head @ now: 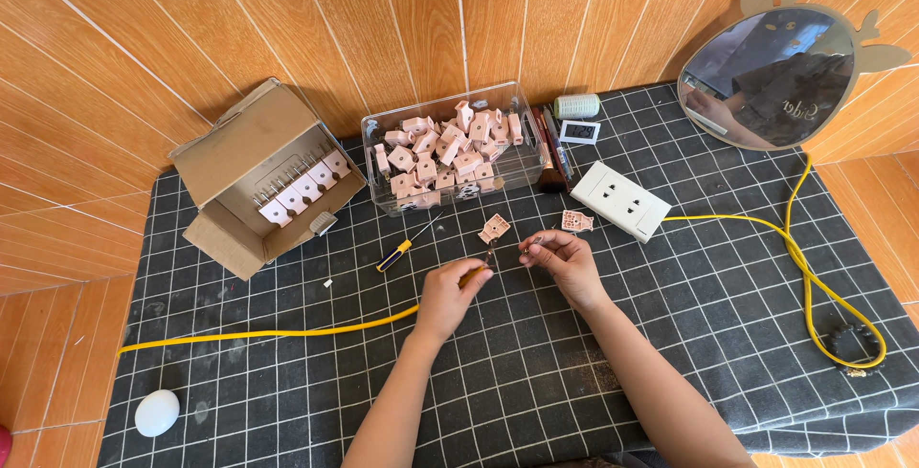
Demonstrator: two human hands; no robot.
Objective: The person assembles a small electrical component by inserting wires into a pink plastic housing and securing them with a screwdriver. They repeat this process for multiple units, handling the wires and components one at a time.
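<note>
My left hand grips the end of a yellow cable whose bare end points up towards a small pink plug part on the mat. Close beside it, my right hand pinches a tiny metal piece between thumb and fingers. A second pink plug part lies just beyond the right hand. Left of the hands lies a small screwdriver with a yellow and blue handle.
A clear box holds several pink plug parts. An open cardboard box with white plugs sits at the left. A white socket strip trails a yellow cord. A mirror, thread spool and white egg-shaped thing are around.
</note>
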